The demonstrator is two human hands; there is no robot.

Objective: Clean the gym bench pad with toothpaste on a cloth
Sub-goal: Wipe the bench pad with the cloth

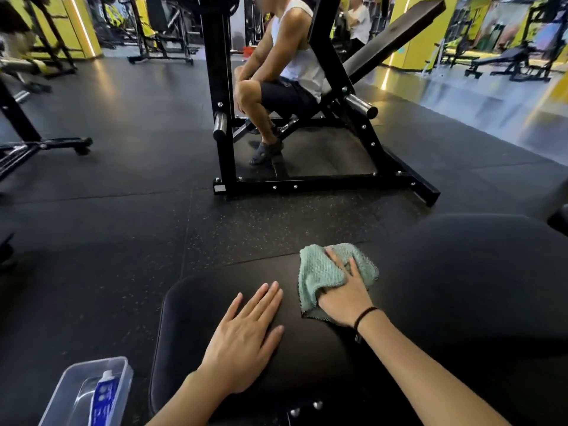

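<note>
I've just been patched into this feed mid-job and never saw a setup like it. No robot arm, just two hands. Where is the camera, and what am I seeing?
There is no robot here: a person works bare-handed, and the single camera sits on their head, looking forward and down. The left hand lies flat on the black bench pad, fingers straight, holding nothing. The right hand grips a bunched green cloth against the pad. At lower left, a clear plastic container beside the pad holds a blue-and-white toothpaste tube. Beyond, another person sits on a black weight machine.
</note>
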